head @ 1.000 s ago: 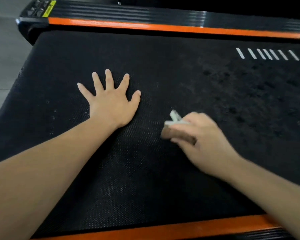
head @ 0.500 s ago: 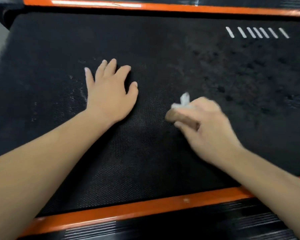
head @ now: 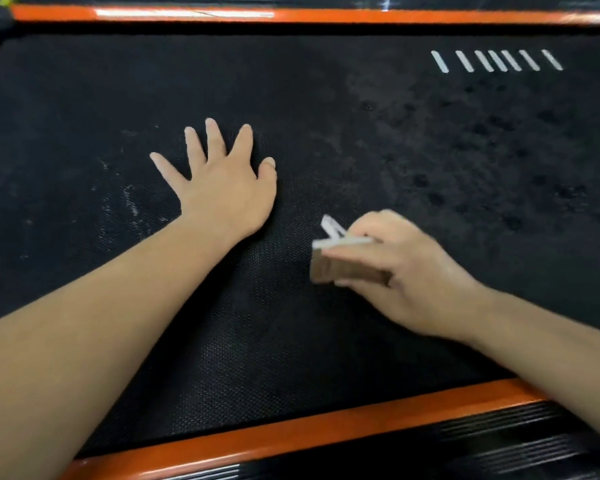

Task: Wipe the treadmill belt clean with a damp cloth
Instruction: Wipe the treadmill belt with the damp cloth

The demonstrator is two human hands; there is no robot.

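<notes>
Head camera looked down on the treadmill belt (head: 291, 341), black and finely textured, lying between the near orange rail (head: 291, 441) and the far orange rail (head: 361, 16). My left hand (head: 222, 192) lay palm down on the belt, its fingers (head: 215, 138) straight and spread wide, holding nothing. I judged it was planted there to take my weight as I leaned over, and perhaps to stop the belt from creeping under the rubbing.

My right hand (head: 406, 271) was near it, further right and closer to me, with its fingers curled round the cloth (head: 343, 270). The cloth was a brownish folded wad with a white strip showing along its top. It stuck out past my fingertips toward the left hand, low over the middle of the belt. It was smeared by motion, so I could not tell whether its underside was pressed to the surface. Holding it folded and gripped from the side gave me a firm edge to scrub with, as I read it.

Around both hands the weave looked plain and even. Further right, mottled dark blotches (head: 482, 150) spread below the white dashes (head: 496, 60). Pale specks (head: 129, 202) lay beyond my left hand. By that I judged the wiping was under way, with a good share of the belt left on both sides.
</notes>
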